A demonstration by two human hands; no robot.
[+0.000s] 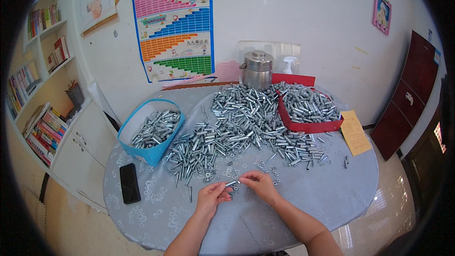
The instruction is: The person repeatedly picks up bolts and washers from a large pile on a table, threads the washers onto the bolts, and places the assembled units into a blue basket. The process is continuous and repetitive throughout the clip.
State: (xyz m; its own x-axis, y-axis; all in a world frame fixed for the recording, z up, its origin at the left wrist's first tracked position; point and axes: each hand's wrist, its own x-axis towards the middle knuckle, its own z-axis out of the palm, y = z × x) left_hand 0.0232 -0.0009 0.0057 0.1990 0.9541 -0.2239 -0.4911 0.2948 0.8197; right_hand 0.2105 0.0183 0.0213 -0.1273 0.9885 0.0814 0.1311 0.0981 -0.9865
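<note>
Near the front of the table, my left hand (211,198) is closed on a silver metal bolt (231,183), pinched between thumb and fingers and pointing right. At the bolt's right end, the thumb and forefinger of my right hand (258,185) pinch together; a tiny pale piece between them is too small to name. Loose washers and nuts (261,165) lie just beyond my hands. Behind them spreads a big heap of silver bolts (237,123). One single bolt (190,194) lies on the cloth left of my left hand.
A blue-rimmed box (150,154) of bolts stands left, a red box (310,126) of them right. A black phone (129,183) lies on the grey tablecloth (156,218). Behind the heap are a steel canister (257,70) and a spray bottle (288,65); yellow paper (355,132) lies right.
</note>
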